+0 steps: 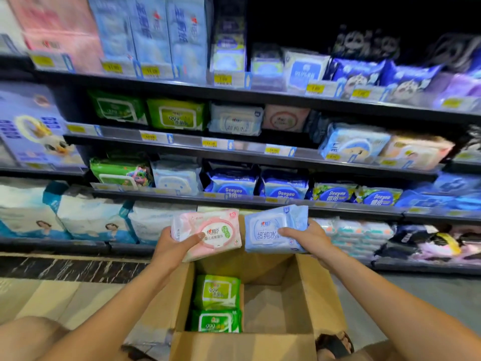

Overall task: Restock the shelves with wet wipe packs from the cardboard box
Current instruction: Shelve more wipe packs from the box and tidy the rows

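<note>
My left hand [173, 247] grips a pink wet wipe pack [210, 231], thumb across its front. My right hand [305, 238] grips a pale blue wet wipe pack [273, 227] the same way. Both packs are held side by side above the open cardboard box [307, 295] on the floor in front of the shelves. Inside the box, at its left side, lie two green wet wipe packs [217, 291], one behind the other. The right part of the box floor is bare cardboard.
Dark shelves [234, 148] hold rows of wipe packs: green, white-blue and pink ones on the second shelf, blue round-label packs [283, 187] below. Large tissue bundles [91, 220] fill the bottom left. A foot in a dark sandal [335, 343] stands by the box's right corner.
</note>
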